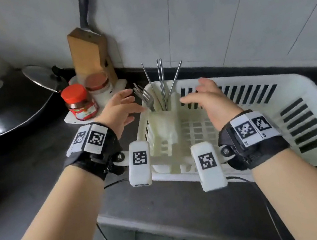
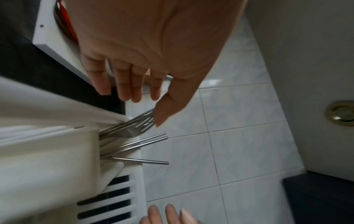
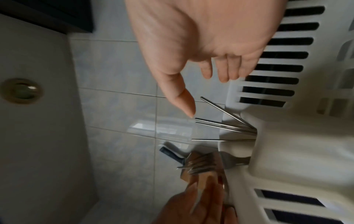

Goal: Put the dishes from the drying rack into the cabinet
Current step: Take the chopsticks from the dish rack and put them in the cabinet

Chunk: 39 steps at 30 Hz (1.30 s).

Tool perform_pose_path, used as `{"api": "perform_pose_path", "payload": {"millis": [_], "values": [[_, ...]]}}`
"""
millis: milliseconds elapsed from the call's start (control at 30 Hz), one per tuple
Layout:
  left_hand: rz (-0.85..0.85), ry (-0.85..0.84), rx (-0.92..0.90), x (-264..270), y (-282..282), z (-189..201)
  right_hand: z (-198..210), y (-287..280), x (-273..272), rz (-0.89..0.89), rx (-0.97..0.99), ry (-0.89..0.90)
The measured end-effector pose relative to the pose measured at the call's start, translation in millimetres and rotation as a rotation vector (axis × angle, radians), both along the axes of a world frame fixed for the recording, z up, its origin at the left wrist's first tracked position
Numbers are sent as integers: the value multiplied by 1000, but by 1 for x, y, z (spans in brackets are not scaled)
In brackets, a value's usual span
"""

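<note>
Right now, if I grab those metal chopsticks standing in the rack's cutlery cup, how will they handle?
The chopsticks look like thin polished steel, so probably stiff and light but slippery. They lean apart in the cutlery cup, so they will likely rattle and splay unless pinched together. They would likely roll if laid flat.

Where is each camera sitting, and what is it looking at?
Head: worn on the head, looking down at the white drying rack; shows both forearms, left hand and right hand.
Left wrist: looks along the left palm at the forks and chopsticks.
Right wrist: looks along the right palm at the same chopsticks and forks.
Shared: both wrist views show the cutlery, the tiled wall, and the other hand's fingers.
</note>
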<state>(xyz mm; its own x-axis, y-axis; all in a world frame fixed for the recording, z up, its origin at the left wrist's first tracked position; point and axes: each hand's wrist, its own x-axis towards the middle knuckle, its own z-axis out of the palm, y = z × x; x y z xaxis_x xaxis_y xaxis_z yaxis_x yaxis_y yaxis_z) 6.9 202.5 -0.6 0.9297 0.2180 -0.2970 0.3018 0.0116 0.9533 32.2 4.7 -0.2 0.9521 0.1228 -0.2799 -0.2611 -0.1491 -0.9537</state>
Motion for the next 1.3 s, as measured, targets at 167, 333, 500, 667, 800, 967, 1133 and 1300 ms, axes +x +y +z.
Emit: {"api": "perform_pose_path", "payload": {"millis": [167, 333, 500, 667, 800, 967, 1133, 1300], "values": [[-229, 199, 8, 43, 10, 2, -9, 22, 59, 180, -317, 113], [-357, 228, 168, 73, 11, 3, 0, 41, 89, 396, -784, 69], [-394, 256, 77, 87, 8, 3, -5, 62, 99, 631, -802, -57], [-384, 228, 79, 89, 4, 4, -9, 80, 98, 653, -699, -74], [-377, 144, 218, 88, 0, 7, -15, 95, 97, 681, -648, -113], [-399, 158, 101, 81, 3, 14, -6, 89, 85, 437, -237, -142], [-188, 106, -101, 69, 12, 20, -7, 82, 86, -28, -36, -180], [-165, 34, -178, 48, 12, 33, 19, 67, 78, -389, 249, -252]]}}
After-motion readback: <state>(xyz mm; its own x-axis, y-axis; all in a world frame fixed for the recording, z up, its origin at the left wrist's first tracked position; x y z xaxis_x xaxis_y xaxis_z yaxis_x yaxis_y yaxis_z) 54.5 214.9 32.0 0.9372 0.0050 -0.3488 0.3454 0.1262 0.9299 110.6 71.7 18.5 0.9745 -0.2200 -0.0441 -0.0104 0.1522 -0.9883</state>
